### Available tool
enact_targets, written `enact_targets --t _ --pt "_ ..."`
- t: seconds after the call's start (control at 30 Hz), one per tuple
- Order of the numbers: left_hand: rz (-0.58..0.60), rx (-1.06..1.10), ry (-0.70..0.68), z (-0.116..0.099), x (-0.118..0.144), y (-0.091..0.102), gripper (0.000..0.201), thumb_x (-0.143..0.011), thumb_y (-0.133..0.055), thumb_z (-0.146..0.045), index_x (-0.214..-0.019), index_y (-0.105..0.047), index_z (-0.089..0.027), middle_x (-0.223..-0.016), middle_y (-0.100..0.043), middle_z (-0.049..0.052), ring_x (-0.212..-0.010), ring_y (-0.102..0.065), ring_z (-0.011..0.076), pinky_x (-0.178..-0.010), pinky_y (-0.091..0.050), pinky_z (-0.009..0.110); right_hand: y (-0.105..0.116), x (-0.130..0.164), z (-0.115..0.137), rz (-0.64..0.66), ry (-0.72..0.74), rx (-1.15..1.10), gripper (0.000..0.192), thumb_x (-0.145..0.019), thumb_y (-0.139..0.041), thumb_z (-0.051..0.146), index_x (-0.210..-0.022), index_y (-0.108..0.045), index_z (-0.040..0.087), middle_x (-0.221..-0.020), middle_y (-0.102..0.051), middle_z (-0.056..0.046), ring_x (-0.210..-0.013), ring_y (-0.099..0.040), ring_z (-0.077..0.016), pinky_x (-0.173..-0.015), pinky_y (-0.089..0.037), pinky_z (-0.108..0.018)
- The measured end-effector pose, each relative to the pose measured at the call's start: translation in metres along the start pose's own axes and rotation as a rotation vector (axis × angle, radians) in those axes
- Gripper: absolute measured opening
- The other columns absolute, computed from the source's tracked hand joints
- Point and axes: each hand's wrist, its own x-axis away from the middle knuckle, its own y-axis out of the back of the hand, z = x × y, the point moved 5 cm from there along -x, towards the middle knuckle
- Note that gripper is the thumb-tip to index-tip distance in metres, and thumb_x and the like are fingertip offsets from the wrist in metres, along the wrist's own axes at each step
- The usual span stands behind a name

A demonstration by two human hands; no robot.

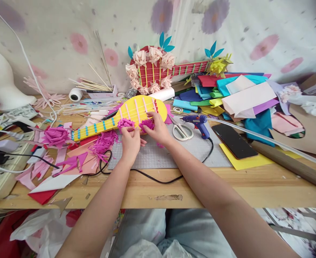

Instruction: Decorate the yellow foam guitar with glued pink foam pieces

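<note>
A yellow paper guitar point(112, 120) with pink strips and blue frets lies across the grey cutting mat point(174, 154). Two magenta fringed paper flowers sit on its lower edge. My left hand point(131, 141) pinches the left flower point(125, 123). My right hand point(158, 127) presses the right flower point(147, 124) against the guitar body. A larger magenta paper rose point(56, 135) sits at the end of the guitar neck.
A blue glue gun point(198, 123), scissors point(182, 130) and a black phone point(234, 140) lie right of the hands. A red paper guitar point(158, 70) leans on the wall. Coloured paper sheets point(241, 95) pile at right, pink scraps point(66, 161) at left.
</note>
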Motion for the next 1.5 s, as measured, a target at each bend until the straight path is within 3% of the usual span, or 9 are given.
enact_targets --t 0.2,0.7,0.77,0.9,1.0,1.1,1.27,1.37,1.5 --pt "0.027 0.090 -0.014 0.000 0.001 -0.003 0.023 -0.080 -0.050 -0.026 -0.088 -0.029 -0.021 -0.074 -0.066 0.001 -0.041 -0.061 0.0133 -0.036 -0.045 0.021 0.001 0.000 0.000 0.003 -0.007 0.000 0.042 -0.075 -0.057 0.033 -0.113 -0.046 0.018 -0.114 -0.054 -0.012 -0.107 -0.052 -0.0237 -0.093 -0.042 -0.041" --pt "0.052 0.011 -0.010 0.003 0.001 -0.004 0.028 -0.073 -0.051 -0.017 -0.092 -0.031 -0.021 -0.070 -0.064 -0.001 -0.039 -0.057 0.0123 -0.033 -0.037 0.021 0.001 -0.001 -0.002 -0.005 0.000 -0.008 0.039 -0.074 -0.059 0.030 -0.109 -0.047 0.019 -0.113 -0.055 -0.012 -0.103 -0.053 -0.0228 -0.091 -0.044 -0.040" --pt "0.002 -0.064 -0.103 -0.002 0.002 0.000 0.026 -0.072 -0.051 -0.016 -0.088 -0.032 -0.022 -0.063 -0.060 -0.004 -0.041 -0.056 0.0119 -0.037 -0.038 0.022 0.001 -0.002 -0.001 -0.006 -0.011 -0.026 0.040 -0.074 -0.060 0.032 -0.110 -0.047 0.018 -0.113 -0.054 -0.012 -0.102 -0.054 -0.0221 -0.090 -0.044 -0.039" --pt "-0.104 -0.157 -0.453 -0.018 0.013 0.007 0.022 -0.071 -0.052 -0.015 -0.082 -0.035 -0.022 -0.056 -0.050 -0.007 -0.050 -0.055 0.0101 -0.049 -0.041 0.022 0.013 -0.008 0.001 -0.042 -0.030 -0.075 0.039 -0.076 -0.059 0.038 -0.109 -0.048 0.020 -0.113 -0.055 -0.010 -0.093 -0.055 -0.0188 -0.086 -0.047 -0.036" --pt "-0.007 -0.181 -0.608 -0.023 0.025 0.002 0.020 -0.072 -0.052 -0.017 -0.082 -0.036 -0.022 -0.057 -0.047 -0.008 -0.046 -0.048 0.0082 -0.047 -0.037 0.021 0.032 -0.011 0.003 -0.070 -0.007 -0.052 0.031 -0.078 -0.057 0.037 -0.104 -0.052 0.021 -0.107 -0.057 -0.008 -0.090 -0.056 -0.0178 -0.084 -0.047 -0.035" --pt "0.137 -0.304 -0.615 -0.019 0.031 -0.011 0.016 -0.074 -0.051 -0.019 -0.085 -0.040 -0.022 -0.059 -0.051 -0.007 -0.046 -0.048 0.0083 -0.050 -0.037 0.022 0.056 -0.004 -0.002 -0.072 0.003 0.030 0.021 -0.078 -0.055 0.031 -0.096 -0.056 0.020 -0.098 -0.060 -0.007 -0.086 -0.056 -0.0178 -0.082 -0.046 -0.035" --pt "0.307 -0.760 -0.484 -0.004 0.030 -0.035 0.010 -0.075 -0.053 -0.020 -0.084 -0.055 -0.023 -0.081 -0.064 0.000 -0.068 -0.059 0.0154 -0.061 -0.039 0.028 0.089 0.025 -0.030 0.142 -0.149 0.147 0.017 -0.079 -0.050 0.029 -0.084 -0.061 0.019 -0.083 -0.064 -0.004 -0.075 -0.057 -0.0169 -0.071 -0.045 -0.031" --pt "0.290 -0.908 -0.437 0.003 0.027 -0.041 0.011 -0.078 -0.050 -0.020 -0.083 -0.060 -0.022 -0.088 -0.065 0.004 -0.080 -0.060 0.0202 -0.066 -0.040 0.031 0.102 0.044 -0.043 0.315 -0.203 0.188 0.017 -0.078 -0.049 0.029 -0.081 -0.063 0.019 -0.082 -0.065 -0.003 -0.075 -0.056 -0.0169 -0.067 -0.043 -0.029" --pt "0.226 -0.939 -0.439 0.007 0.026 -0.043 0.016 -0.080 -0.053 -0.033 -0.083 -0.062 -0.020 -0.090 -0.063 0.008 -0.089 -0.057 0.0249 -0.075 -0.042 0.035 0.123 0.058 -0.056 0.444 -0.352 0.210 0.023 -0.077 -0.052 0.040 -0.071 -0.061 0.020 -0.069 -0.061 -0.001 -0.066 -0.053 -0.0151 -0.060 -0.038 -0.027"
